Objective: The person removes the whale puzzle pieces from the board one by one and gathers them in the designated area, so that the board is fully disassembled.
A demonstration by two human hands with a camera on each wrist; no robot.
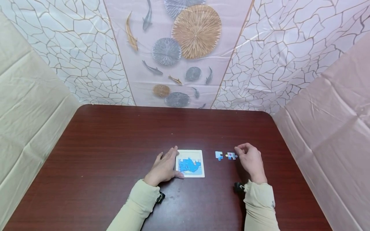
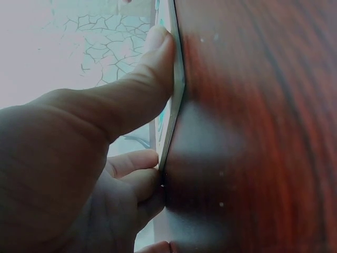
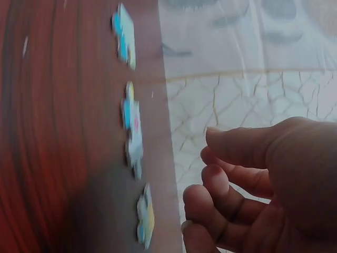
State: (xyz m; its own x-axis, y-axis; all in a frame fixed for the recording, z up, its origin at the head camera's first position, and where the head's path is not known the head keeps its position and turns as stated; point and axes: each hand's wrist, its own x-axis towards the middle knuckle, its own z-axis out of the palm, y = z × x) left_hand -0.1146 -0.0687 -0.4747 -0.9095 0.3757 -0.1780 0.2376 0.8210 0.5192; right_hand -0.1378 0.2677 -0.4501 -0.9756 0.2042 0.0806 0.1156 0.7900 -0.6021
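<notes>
A square jigsaw board (image 1: 202,163) with a pale frame and a blue whale picture lies flat on the table. Along its left side rests my left hand (image 1: 164,168), fingers extended, the thumb touching the near-left corner; the left wrist view shows that thumb (image 2: 150,71) against the board's edge (image 2: 178,79). Two loose jigsaw pieces, one pale and blue (image 1: 218,155) and one with a pink mark (image 1: 231,156), lie right of the board. My right hand (image 1: 251,160) hovers beside them, fingers loosely bent, holding nothing. The right wrist view shows a third, yellowish piece (image 3: 146,217), hidden in the head view.
The dark red-brown wooden table (image 1: 115,134) carries all of this. A patterned cloth (image 1: 179,80) hangs behind its far edge, with pale cloth walls at the left (image 1: 31,96) and right (image 1: 326,122). Dark wrist devices sit near both cuffs.
</notes>
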